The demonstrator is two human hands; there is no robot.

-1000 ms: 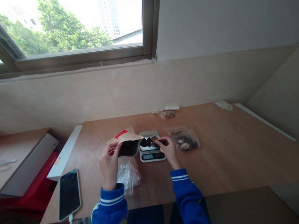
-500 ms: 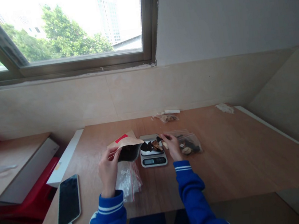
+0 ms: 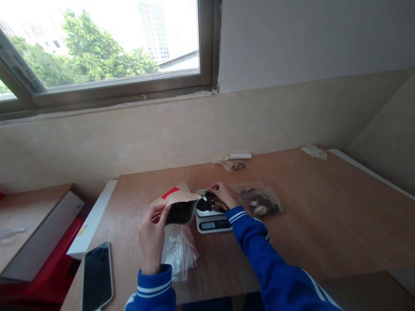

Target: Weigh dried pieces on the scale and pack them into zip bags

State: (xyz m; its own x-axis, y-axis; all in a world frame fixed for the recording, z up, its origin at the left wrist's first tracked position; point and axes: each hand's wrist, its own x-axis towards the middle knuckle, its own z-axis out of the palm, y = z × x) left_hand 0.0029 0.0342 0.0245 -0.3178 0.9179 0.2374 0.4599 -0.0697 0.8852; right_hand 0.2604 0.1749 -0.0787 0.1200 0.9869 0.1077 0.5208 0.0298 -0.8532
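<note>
My left hand (image 3: 153,234) grips the lower edge of a brown paper pouch (image 3: 179,197) with a red label, its dark mouth tilted open toward the right. Just right of the pouch stands a white kitchen scale (image 3: 205,229) with a lit display. Dark and brown dried pieces (image 3: 219,204) lie on its pan, partly hidden by my right hand (image 3: 225,194). Over the pan, the fingers of that hand are pinched on a dark dried piece (image 3: 208,195). Clear zip bags (image 3: 178,251) lie below the pouch.
Zip bags of dried pieces (image 3: 262,203) lie right of the scale. A small bag (image 3: 233,164) and a crumpled white item (image 3: 314,152) sit along the back. A phone (image 3: 96,280) with a cable lies at the front left, by the white box (image 3: 87,232).
My right hand has moved left, from the scale's right edge to over the pan, with the dark piece. My left hand and the pouch hold almost still.
</note>
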